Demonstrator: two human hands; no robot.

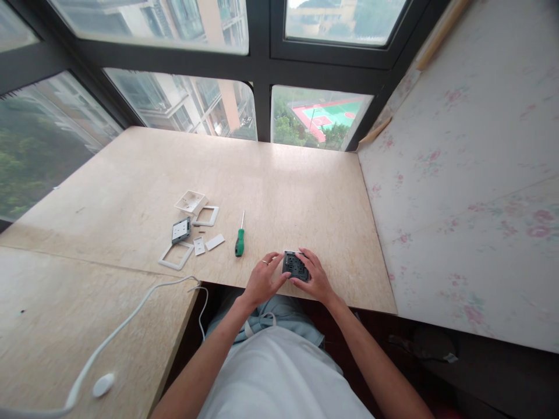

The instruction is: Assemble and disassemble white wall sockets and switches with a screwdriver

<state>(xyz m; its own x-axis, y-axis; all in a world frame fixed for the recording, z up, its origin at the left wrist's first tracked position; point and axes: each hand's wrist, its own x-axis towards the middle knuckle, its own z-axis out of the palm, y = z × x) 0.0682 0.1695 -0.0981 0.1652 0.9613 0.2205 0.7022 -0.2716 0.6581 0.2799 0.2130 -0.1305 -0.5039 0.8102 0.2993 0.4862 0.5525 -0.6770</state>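
Observation:
Between my hands, at the front edge of the stone-look counter, is a dark grey square wall-socket module (295,266) with its black inner side facing up. My left hand (264,278) grips its left edge, thumb at the near corner and fingers at the far one; a ring is on one finger. From the other side my right hand (313,276) holds it, with fingers over its top and right edge and the thumb at the near edge. A screwdriver (240,241) with a green handle lies to the left of my left hand, tip pointing away.
Further left lie a white back box (191,202), two white frames (211,216), another grey module (180,231), white cover pieces (215,241) and small screws (201,232). A white cable (131,319) crosses the left counter by a round white disc (103,384). A papered wall (454,192) bounds the right.

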